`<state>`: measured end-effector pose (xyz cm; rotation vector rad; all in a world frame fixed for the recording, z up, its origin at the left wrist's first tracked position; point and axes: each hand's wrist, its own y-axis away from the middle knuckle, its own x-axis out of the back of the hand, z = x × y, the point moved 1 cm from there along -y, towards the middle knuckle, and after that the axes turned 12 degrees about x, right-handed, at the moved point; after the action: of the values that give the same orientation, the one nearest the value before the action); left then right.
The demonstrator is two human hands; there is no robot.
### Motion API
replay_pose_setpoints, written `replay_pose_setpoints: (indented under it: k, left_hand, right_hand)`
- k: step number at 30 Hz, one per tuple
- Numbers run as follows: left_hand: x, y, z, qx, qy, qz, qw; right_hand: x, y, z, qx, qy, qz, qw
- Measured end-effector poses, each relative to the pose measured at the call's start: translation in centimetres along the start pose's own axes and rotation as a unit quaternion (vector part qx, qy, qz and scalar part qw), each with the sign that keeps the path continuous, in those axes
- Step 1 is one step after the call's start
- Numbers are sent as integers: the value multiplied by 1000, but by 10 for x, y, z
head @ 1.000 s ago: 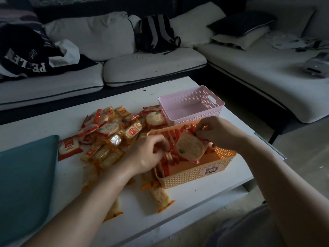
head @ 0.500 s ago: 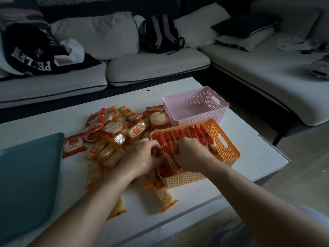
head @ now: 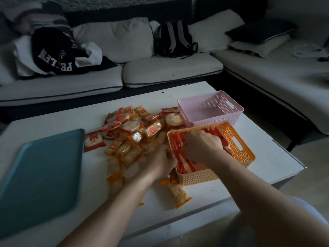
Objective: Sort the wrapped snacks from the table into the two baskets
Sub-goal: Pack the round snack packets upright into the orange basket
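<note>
An orange basket (head: 246,157) stands on the white table (head: 270,168), with red-wrapped snacks (head: 175,143) standing on edge inside it. My right hand (head: 203,145) is down in the basket, fingers curled onto a pale snack packet among them. My left hand (head: 160,163) grips the basket's left rim. Behind it the pink basket (head: 213,120) shows nothing inside. A pile of red and orange wrapped snacks (head: 131,129) lies left of both baskets. One orange-wrapped snack (head: 178,192) lies alone near the front edge.
A teal tray (head: 41,168) covers the table's left part. A pale corner sofa (head: 170,70) runs behind and to the right, with a dark backpack (head: 175,40) and dark clothing (head: 57,56) on it. The table's right edge is close to the orange basket.
My right hand came down with the snack from above the orange basket into it, then slid toward the basket's far end. My left hand stayed at the rim.
</note>
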<state>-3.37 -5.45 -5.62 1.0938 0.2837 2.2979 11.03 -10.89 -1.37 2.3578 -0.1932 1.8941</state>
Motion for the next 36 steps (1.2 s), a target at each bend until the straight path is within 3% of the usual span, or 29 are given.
replay_pose_setpoints:
  k: [5, 12, 15, 19, 22, 25, 27, 31, 34, 36]
  left_hand:
    - [-5, 0, 5, -27, 26, -54, 998]
    - [58, -25, -36, 6, 93, 26, 995]
    - [81, -50, -36, -9, 70, 72, 995]
    - [99, -103, -18, -31, 2, 167, 985]
    - [110, -144, 3, -59, -66, 189, 978]
    - [117, -181, 22, -83, -196, 155, 965]
    - [117, -204, 27, -75, -249, 88, 962]
    - [108, -237, 23, -64, -312, -31, 948]
    - [104, -250, 18, -65, -331, 8, 941]
    - [108, -253, 15, -72, -303, 45, 949]
  right_hand:
    - [0, -7, -23, -5, -52, 29, 998]
    - [7, -53, -33, 19, -142, 99, 985]
    - [8, -93, -15, 47, -141, 42, 988]
    - [-1, -148, 1, 106, -1, -74, 992]
    - [-14, -190, 13, 146, 167, -112, 969]
    - [-32, -225, 26, 145, 248, -188, 939]
    - [-40, -235, 30, 135, 260, -225, 929]
    - [-18, -241, 32, 167, 260, -147, 940]
    - [11, -256, 39, 130, 109, -153, 974]
    - [14, -274, 45, 117, 61, -186, 974]
